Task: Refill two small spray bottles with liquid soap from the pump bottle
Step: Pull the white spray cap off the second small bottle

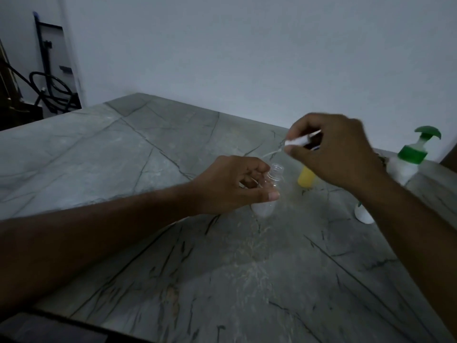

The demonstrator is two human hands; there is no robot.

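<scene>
Left hand [232, 184] clamped round small clear plastic spray bottle [267, 191], neck open and uncapped, bottle tilted slightly, base on or just above grey veined stone countertop [148, 149], cannot tell which; right hand [331, 149] pinched shut on white spray-pump head [300, 140], thin clear dip tube [270, 153] trailing from it toward bottle mouth at 7 o'clock of that hand, tube tip apparently just clear of the neck; second small bottle with yellow contents [306, 178] standing just behind, at 1 o'clock of clear bottle, partly hidden by right hand; white pump bottle with green collar and green pump top [408, 164] upright at 3 o'clock, near right edge; small white object [363, 214] at 4 o'clock under right forearm, blurred, unidentified.

Step judged: sprayer head off first bottle, opening stage; clear bottle looks empty, no soap in yet. Next move calls for parking sprayer head somewhere clean, bringing open neck under pump spout, holding bottle steady and upright; narrow mouth, so spill risk if misaligned.
</scene>
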